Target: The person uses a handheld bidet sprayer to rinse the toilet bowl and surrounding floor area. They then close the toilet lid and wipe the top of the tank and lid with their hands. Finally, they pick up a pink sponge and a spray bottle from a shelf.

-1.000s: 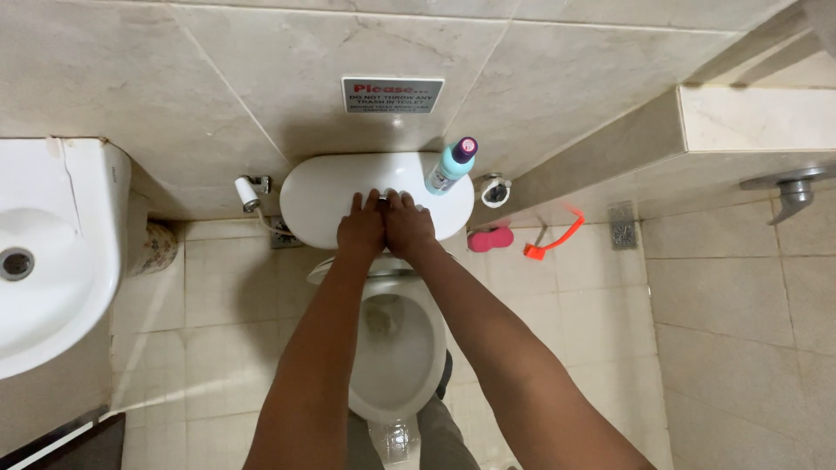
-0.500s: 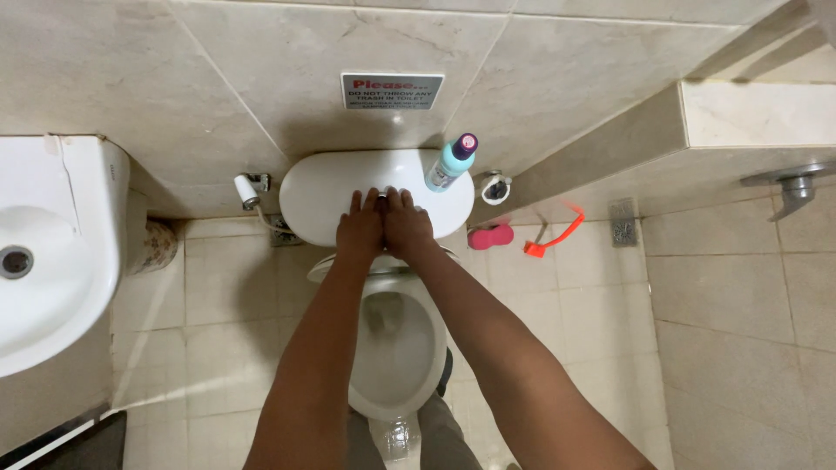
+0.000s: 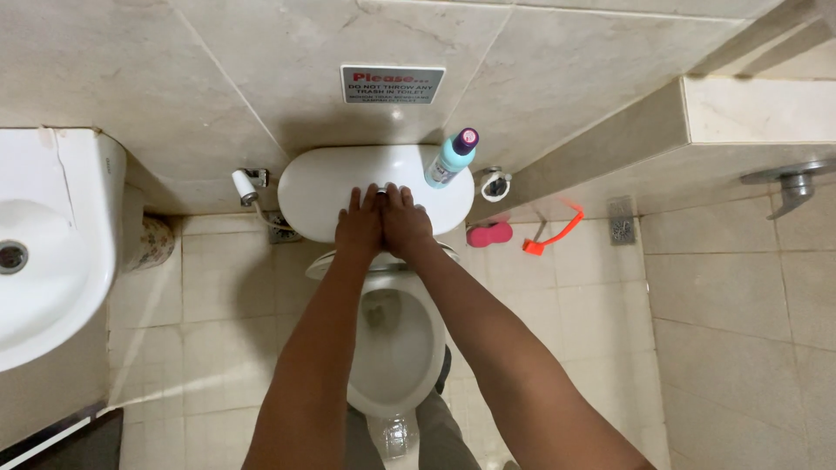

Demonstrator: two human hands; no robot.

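**Both hands pressed on a toilet cistern lid**

Seen from above, looking straight down. Left hand (image 3: 359,228) and right hand (image 3: 402,222) side by side, fingers flat and spread, holding nothing, resting on the front middle of the white cistern lid (image 3: 318,187), around what seems a small flush button. Below the hands, the open toilet bowl (image 3: 396,348), seat up. Standing on the right end of the lid, just beside the right hand: a pale blue spray bottle (image 3: 449,160) with a pink cap. To the left, a white basin (image 3: 52,261). On the tiled floor to the right, a pink scrubber (image 3: 489,233) and an orange-handled brush (image 3: 553,235), well apart from the hands.

Possible trouble: a sideways nudge of the right hand likely to knock the upright bottle over, perhaps into the bowl; uneven pressure likely to shift the loose lid.

Compared with half a second ago: no visible change, hands in the same place, bottle unmoved.
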